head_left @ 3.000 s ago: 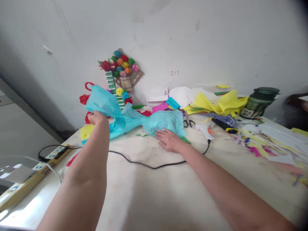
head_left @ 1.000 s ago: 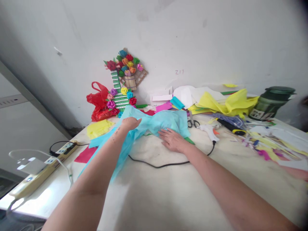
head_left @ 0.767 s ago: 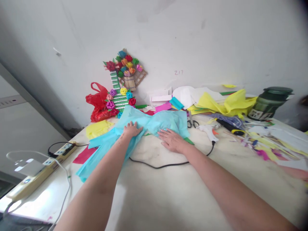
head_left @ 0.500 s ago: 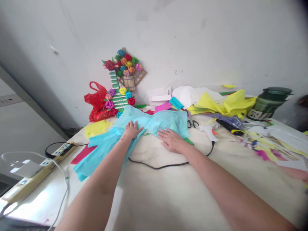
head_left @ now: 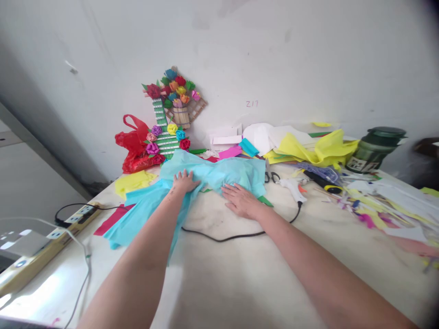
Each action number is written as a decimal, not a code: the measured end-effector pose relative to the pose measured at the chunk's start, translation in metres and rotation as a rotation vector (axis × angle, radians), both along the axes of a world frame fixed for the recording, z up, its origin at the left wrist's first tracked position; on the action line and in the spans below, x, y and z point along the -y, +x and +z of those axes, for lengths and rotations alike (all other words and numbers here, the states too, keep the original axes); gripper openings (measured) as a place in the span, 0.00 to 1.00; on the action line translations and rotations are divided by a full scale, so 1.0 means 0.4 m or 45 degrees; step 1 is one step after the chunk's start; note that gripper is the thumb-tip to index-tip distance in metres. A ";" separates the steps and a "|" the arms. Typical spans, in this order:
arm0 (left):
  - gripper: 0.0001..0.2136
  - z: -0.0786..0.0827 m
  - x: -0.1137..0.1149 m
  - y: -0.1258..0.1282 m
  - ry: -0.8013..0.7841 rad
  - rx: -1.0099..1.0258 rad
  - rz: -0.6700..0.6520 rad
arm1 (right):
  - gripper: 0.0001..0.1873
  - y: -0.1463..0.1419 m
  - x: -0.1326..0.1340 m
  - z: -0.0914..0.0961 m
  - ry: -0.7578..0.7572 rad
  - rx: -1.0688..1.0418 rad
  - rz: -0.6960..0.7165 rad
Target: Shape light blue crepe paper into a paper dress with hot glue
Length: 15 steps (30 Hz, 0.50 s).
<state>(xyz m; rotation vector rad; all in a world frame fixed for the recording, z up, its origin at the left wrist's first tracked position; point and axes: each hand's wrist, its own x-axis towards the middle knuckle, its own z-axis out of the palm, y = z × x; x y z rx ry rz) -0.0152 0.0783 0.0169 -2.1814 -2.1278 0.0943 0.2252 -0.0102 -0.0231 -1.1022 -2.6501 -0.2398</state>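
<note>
A large sheet of light blue tissue paper [head_left: 219, 171] lies crumpled across the pale table [head_left: 240, 274]. My left hand [head_left: 184, 182] rests flat on its left part, fingers spread. My right hand [head_left: 240, 200] lies flat on the sheet's near right edge, fingers stretched out. Neither hand grips anything. A long tail of the blue paper [head_left: 137, 219] trails to the left under my left forearm.
A black cord [head_left: 222, 236] runs in front of my hands to a white glue gun [head_left: 291, 186]. Scissors [head_left: 267, 173], yellow paper [head_left: 315, 146], a paper-flower craft [head_left: 171, 109], a red bag [head_left: 132, 146], a green jar [head_left: 372, 148] and a power strip [head_left: 51, 246] surround the sheet.
My left hand, which held the blue paper up three seconds ago, has come down and pressed flat on it. The right hand has stayed in place on the sheet.
</note>
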 end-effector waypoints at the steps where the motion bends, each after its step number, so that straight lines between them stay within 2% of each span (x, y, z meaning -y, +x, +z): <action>1: 0.33 0.013 0.001 0.013 0.042 -0.019 0.016 | 0.24 0.000 0.000 0.000 -0.003 -0.005 0.003; 4: 0.29 0.040 0.012 0.077 0.235 0.021 -0.096 | 0.24 0.001 0.000 0.001 0.002 -0.020 0.020; 6: 0.28 0.034 0.026 0.132 0.261 0.128 -0.213 | 0.24 0.002 0.000 0.001 0.017 -0.026 0.032; 10: 0.29 -0.031 0.061 0.206 0.229 0.277 -0.260 | 0.24 0.000 0.000 0.000 0.045 -0.028 0.027; 13: 0.29 -0.078 0.080 0.215 0.192 0.293 -0.224 | 0.25 -0.003 0.000 0.000 0.051 -0.020 0.016; 15: 0.30 -0.091 0.086 0.211 0.185 0.273 -0.220 | 0.25 -0.003 -0.001 -0.001 0.052 -0.011 0.014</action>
